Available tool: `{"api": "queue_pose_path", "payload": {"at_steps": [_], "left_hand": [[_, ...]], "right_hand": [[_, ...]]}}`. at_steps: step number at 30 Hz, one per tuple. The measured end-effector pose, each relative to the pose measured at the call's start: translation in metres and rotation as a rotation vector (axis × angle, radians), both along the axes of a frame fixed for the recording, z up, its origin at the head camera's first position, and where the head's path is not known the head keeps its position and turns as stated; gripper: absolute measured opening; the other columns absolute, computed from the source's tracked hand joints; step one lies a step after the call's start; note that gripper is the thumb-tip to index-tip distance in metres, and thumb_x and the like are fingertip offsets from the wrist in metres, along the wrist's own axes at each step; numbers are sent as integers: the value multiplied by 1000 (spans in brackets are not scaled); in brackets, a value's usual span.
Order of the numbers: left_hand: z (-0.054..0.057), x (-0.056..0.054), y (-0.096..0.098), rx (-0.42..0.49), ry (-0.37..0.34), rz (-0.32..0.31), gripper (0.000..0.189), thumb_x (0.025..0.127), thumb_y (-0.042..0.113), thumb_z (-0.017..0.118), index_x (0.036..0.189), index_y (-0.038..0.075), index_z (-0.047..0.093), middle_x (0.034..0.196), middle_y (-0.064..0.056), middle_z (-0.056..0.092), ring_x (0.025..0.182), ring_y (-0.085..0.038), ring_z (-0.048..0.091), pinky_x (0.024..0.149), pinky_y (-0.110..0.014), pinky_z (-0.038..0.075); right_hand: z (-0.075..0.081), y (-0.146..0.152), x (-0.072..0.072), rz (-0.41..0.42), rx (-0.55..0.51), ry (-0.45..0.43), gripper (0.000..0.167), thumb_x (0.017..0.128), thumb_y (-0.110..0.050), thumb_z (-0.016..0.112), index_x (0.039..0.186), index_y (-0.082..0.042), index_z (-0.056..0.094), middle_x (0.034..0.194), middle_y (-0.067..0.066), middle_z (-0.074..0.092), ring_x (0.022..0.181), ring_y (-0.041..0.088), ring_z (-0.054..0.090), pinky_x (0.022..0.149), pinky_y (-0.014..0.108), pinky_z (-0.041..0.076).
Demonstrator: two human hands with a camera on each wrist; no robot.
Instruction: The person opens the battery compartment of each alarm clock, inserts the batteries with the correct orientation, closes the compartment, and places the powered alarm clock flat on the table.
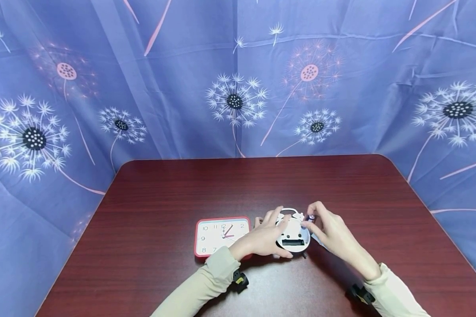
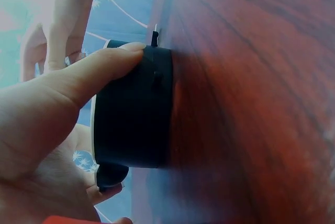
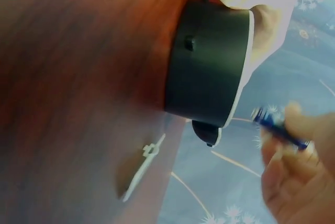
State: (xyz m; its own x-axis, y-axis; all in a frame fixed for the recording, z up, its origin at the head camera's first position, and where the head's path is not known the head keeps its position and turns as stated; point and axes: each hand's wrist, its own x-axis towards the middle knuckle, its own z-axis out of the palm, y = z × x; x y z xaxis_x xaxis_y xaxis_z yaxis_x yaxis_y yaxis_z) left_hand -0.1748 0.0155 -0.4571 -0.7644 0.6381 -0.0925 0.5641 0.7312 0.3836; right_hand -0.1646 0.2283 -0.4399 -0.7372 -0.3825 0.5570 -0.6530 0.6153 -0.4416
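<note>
A twin-bell alarm clock lies face down, its white back up and a dark battery slot uncovered. My left hand grips its body from the left. In the left wrist view, that thumb presses the black side and other fingers reach around the far side. Above the clock's right edge, near the bells, my right hand pinches a dark blue battery between thumb and fingers, apart from the clock. On the table at the clock's right lies a small white battery cover, partly hidden by the right hand in the head view.
A red-framed rectangular clock lies face up just left of the alarm clock, partly under the left forearm. Both sit on a dark red wooden table. A blue dandelion-print curtain hangs behind the table.
</note>
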Motion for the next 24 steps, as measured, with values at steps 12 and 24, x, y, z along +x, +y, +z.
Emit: {"api": "queue_pose_path", "payload": {"at_steps": [12,24], "left_hand": [[-2,-1,1,4,20,-5,98,78,54,73,153,13,26,160,-16,14,145,-25,20,99,-45,29],[0,0,1,2,6,-3,97,78,54,73,153,13,27,161,-16,13,146,-26,18,101,-48,28]], "right_hand": [[-6,-7,3,169,148,-11,34,73,-11,81,92,-15,54,71,-15,51,63,-1,51,58,9,37],[-3,-5,5,247,155,-31,35,69,-11,83,87,-17,54,71,-15,57,65,-6,52,57,10,41]]}}
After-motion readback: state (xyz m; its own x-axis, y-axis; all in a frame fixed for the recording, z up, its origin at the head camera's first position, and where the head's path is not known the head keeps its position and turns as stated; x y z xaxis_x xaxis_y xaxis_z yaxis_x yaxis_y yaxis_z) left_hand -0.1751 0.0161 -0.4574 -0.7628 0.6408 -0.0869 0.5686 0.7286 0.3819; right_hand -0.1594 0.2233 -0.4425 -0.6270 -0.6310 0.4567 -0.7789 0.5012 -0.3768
